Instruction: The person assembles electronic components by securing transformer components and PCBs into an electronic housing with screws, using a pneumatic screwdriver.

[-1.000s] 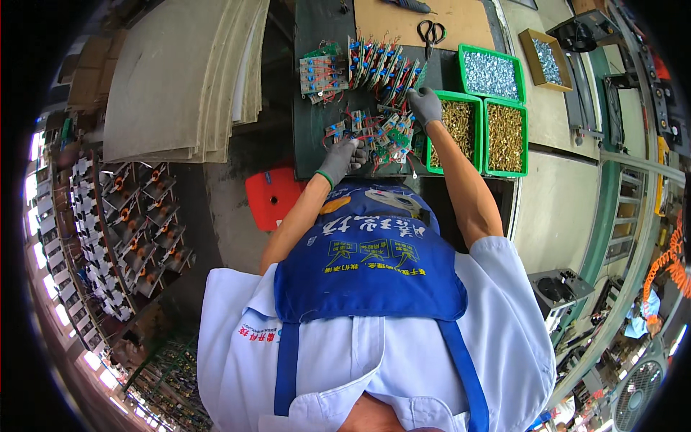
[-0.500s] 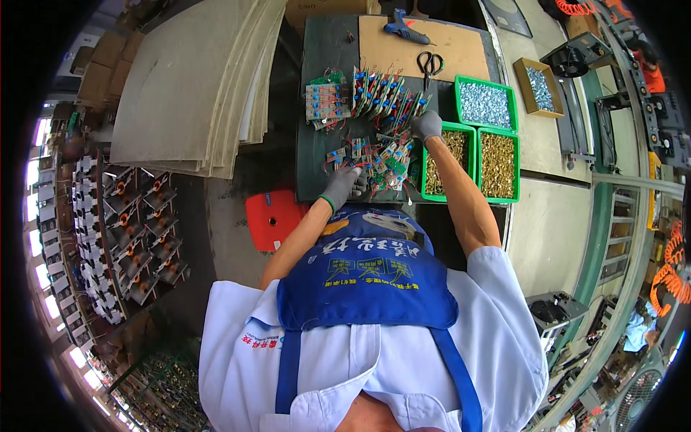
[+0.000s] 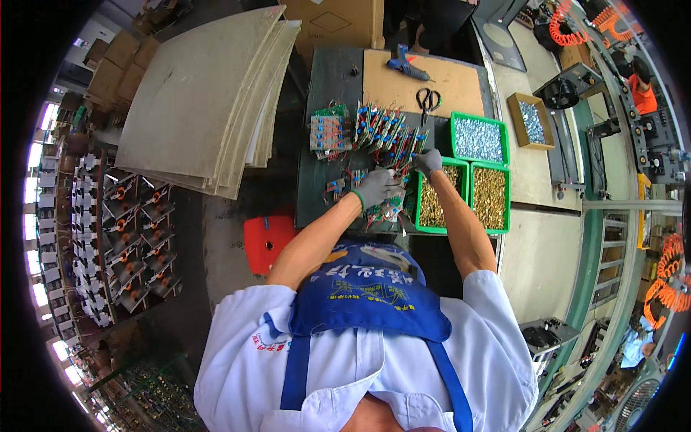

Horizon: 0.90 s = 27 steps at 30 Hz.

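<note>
Shifted toward 2 o'clock since the earlier frame, to 6 o'clock of the upright circuit boards (image 3: 387, 133) and over the loose boards (image 3: 389, 209), is the left hand (image 3: 379, 189). At the upright boards' 4 o'clock, the right hand (image 3: 430, 162) is placed; whether either's fingers grip cannot be told.

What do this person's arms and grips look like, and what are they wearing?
The left grip and right grip wear grey gloves; the left glove has a green cuff edge. Pale blue short sleeves leave the forearms bare.
</note>
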Each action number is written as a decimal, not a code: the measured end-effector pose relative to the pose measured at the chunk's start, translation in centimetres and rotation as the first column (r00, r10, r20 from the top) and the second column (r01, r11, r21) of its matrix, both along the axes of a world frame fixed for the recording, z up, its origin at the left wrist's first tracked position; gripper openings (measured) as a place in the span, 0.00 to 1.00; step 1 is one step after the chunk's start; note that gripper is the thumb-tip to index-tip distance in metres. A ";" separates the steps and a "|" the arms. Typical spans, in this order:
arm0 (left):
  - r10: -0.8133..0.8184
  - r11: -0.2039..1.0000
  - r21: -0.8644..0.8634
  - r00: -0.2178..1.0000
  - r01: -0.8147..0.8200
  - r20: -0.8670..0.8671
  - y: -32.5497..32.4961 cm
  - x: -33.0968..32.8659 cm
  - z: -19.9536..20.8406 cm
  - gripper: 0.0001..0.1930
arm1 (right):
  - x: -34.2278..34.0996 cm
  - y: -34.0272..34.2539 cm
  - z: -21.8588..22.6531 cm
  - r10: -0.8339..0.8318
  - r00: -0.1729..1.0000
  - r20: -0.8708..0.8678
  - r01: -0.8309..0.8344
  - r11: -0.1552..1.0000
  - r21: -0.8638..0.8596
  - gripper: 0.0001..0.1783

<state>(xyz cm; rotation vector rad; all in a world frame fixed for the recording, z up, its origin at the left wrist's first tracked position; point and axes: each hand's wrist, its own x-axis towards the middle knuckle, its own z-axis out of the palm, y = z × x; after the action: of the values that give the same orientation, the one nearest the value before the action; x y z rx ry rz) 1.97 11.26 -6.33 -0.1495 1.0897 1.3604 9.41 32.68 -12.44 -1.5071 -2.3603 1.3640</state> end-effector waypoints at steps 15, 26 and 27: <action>0.371 0.912 -0.004 0.823 -0.410 0.430 6.4 0.2 -4.1 0.23 | 4.8 0.5 14.6 -0.366 0.712 -0.598 0.116 0.902 -0.415 0.19; 0.050 0.850 0.525 0.999 -0.041 -0.002 -1.9 -2.2 8.7 0.30 | 9.9 -10.4 15.4 -0.395 0.688 -0.609 -0.300 0.609 -0.734 0.23; 0.055 0.879 0.475 0.976 0.052 -0.209 -3.0 -2.8 8.4 0.27 | 9.8 -11.3 15.3 -0.377 0.701 -0.605 -0.309 0.604 -0.734 0.24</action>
<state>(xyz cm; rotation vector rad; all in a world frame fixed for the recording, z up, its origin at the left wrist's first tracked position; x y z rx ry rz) -0.78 8.27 2.05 0.3724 0.8950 1.6354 19.22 21.39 2.88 -0.7219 -1.1914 2.5963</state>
